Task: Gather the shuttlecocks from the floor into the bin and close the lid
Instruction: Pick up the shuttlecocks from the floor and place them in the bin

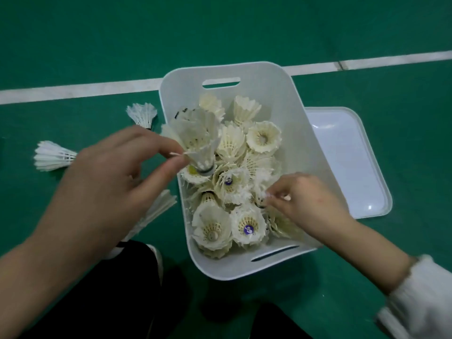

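Observation:
A white plastic bin (266, 94) with handle slots stands on the green floor, holding several white feather shuttlecocks (263, 137). My left hand (110, 182) pinches the feathers of one shuttlecock (198, 143) over the bin's left rim. My right hand (308, 199) reaches into the bin from the right, its fingertips closed on the feathers of a shuttlecock (260, 199) in the pile. The white lid (352, 162) lies flat on the floor, to the right of the bin. Loose shuttlecocks lie on the floor to the left: one (143, 115) by the bin, one (52, 156) further out, one (156, 211) partly under my left hand.
A white court line (80, 90) crosses the floor behind the bin. My dark trousers (137, 289) fill the bottom of the view, next to the bin's near corner. A white sleeve (420, 297) covers my right wrist.

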### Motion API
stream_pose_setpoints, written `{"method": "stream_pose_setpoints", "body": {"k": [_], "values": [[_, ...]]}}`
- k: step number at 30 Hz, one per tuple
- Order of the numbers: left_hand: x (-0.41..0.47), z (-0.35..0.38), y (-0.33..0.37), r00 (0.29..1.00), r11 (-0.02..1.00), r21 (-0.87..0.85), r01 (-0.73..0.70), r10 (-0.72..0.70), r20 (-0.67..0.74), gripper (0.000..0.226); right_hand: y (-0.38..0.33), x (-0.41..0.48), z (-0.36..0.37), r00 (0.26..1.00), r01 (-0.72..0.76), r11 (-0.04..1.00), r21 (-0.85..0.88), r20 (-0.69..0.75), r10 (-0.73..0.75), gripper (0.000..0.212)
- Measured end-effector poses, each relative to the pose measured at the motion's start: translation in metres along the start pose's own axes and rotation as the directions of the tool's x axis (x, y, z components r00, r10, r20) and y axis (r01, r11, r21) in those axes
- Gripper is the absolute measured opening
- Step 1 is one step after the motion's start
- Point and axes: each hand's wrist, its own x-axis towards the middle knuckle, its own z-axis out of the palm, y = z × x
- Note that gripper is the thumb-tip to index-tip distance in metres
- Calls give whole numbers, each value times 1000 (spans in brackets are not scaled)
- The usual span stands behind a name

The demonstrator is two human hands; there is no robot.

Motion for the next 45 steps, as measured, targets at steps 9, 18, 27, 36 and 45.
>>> {"method": "stream_pose_setpoints", "body": {"k": [9,18,27,36,45], "values": [[-3,12,5,993,1000,31,6,-10,115,27,-6,15,5,985,27,994,-102,173,-9,31],[5,21,10,988,999,34,-18,12,156,24,-49,-8,-63,913,395,878,271,-224,-342,34],[11,16,20,998,983,-181,33,-23,59,42,-40,-4,-78,929,204,960,191,-347,-128,5],[5,23,6,999,998,-57,-34,36,36,7,1,-2,-35,986,-138,988,-72,-103,130,21],[3,24,-1,981,975,106,-194,191,31,20,17,11,0,983,-174,983,-67,49,177,35]]}}
